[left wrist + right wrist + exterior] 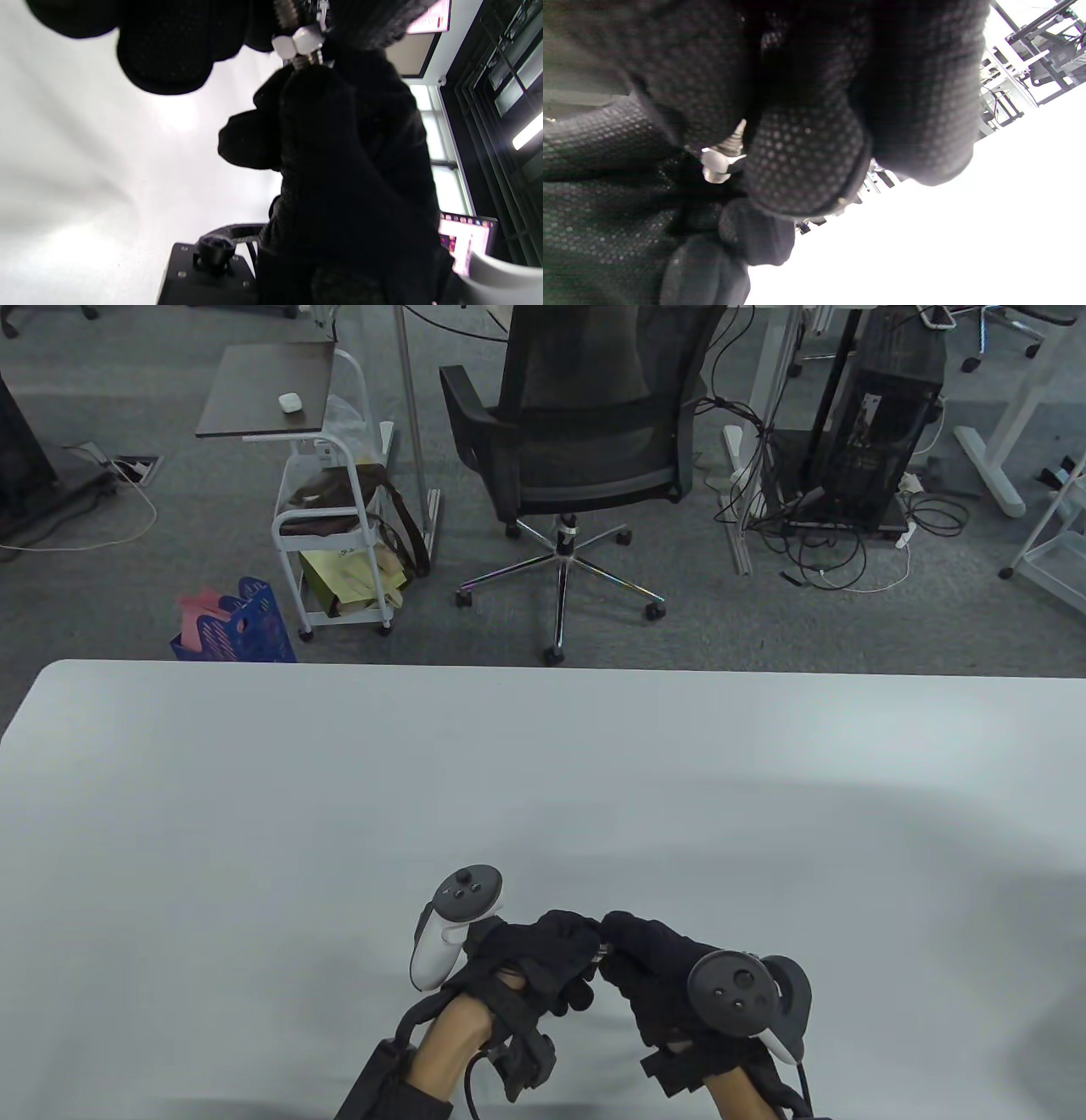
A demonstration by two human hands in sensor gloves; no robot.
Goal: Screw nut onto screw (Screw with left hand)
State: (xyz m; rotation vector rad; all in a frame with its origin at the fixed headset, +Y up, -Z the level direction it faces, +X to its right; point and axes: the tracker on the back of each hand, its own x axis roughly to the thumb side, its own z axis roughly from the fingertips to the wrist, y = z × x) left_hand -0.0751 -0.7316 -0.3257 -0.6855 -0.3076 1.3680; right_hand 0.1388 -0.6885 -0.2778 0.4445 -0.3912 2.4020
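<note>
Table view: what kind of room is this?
Probably an office or lab workspace: a swivel office chair on grey carpet, a computer tower with tangled cables, and a white table in front.

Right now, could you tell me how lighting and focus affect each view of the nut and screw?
Table view: even light, soft shadows, nut hidden between the hands. Left wrist view: backlit gloves go black, nut glares white on the screw. Right wrist view: table blown out, close glove blurred.
</note>
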